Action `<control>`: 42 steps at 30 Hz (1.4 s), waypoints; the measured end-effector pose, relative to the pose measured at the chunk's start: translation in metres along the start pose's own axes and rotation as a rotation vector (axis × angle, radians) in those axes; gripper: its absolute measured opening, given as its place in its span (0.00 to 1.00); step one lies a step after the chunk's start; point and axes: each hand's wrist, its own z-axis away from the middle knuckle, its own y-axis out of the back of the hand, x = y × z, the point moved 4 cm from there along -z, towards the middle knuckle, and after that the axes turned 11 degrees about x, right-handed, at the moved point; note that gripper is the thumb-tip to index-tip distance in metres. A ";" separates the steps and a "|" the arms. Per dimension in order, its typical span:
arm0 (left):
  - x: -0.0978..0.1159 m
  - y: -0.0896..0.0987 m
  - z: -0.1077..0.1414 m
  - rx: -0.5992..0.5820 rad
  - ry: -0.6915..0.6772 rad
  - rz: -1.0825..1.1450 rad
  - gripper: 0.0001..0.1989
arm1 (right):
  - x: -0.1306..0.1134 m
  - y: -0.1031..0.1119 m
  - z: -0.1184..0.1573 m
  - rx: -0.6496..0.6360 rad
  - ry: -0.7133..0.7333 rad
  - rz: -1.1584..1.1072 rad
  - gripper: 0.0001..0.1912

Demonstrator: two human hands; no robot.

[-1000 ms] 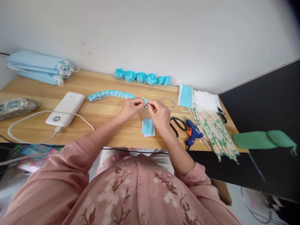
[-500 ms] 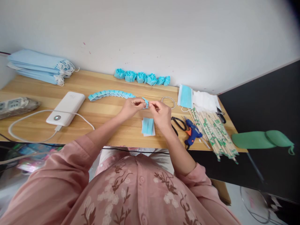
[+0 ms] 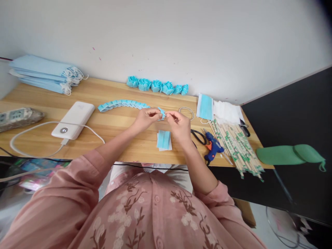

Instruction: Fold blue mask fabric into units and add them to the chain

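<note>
desk (image 3: 142, 149), right hand (image 3: 180, 128) slightly farther right

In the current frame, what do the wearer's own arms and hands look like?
The left hand and right hand are bare, with no gloves, rings or watch visible. The shirt sleeves are dusty pink, loose, creased and roughly elbow-length.

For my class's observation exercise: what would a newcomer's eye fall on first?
Likely the row of six blue flowers by the wall. Then, at the centre, the left hand pinching a small blue piece, with the right hand at its edge. The long green object stands out at far right.
</note>
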 end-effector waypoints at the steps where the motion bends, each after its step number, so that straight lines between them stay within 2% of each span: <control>1: 0.000 0.000 0.000 0.005 0.010 -0.004 0.13 | 0.002 0.001 -0.001 -0.011 -0.037 -0.045 0.13; 3: 0.000 0.001 0.000 0.007 0.028 -0.006 0.13 | 0.005 0.003 -0.003 0.006 -0.081 -0.088 0.14; 6: 0.001 0.000 0.001 -0.011 0.026 0.001 0.13 | 0.009 0.007 -0.006 0.052 -0.073 -0.088 0.17; 10: 0.002 -0.002 0.002 -0.062 0.019 0.025 0.14 | 0.012 0.000 -0.005 -0.072 -0.137 -0.203 0.27; 13: 0.003 -0.004 0.003 -0.087 0.030 0.040 0.17 | 0.012 -0.004 -0.002 -0.120 -0.173 -0.274 0.27; 17: 0.001 -0.005 0.003 -0.097 0.052 0.068 0.19 | 0.009 -0.006 0.000 -0.089 -0.152 -0.310 0.26; 25: -0.004 -0.004 0.002 -0.084 0.033 0.080 0.17 | 0.011 -0.012 0.003 -0.057 -0.073 -0.274 0.26; 30: -0.002 -0.005 0.002 -0.093 0.062 0.094 0.16 | 0.016 -0.012 0.001 -0.005 -0.057 -0.330 0.25; 35: -0.003 -0.004 0.001 -0.067 0.109 0.106 0.13 | 0.020 -0.014 -0.001 -0.005 -0.043 -0.311 0.23; 38: -0.005 -0.002 -0.001 -0.032 0.125 0.109 0.12 | 0.015 -0.008 0.000 0.048 0.053 -0.186 0.21; 42: -0.007 0.000 -0.002 -0.001 0.144 0.104 0.12 | -0.003 0.006 0.006 0.183 0.350 0.176 0.08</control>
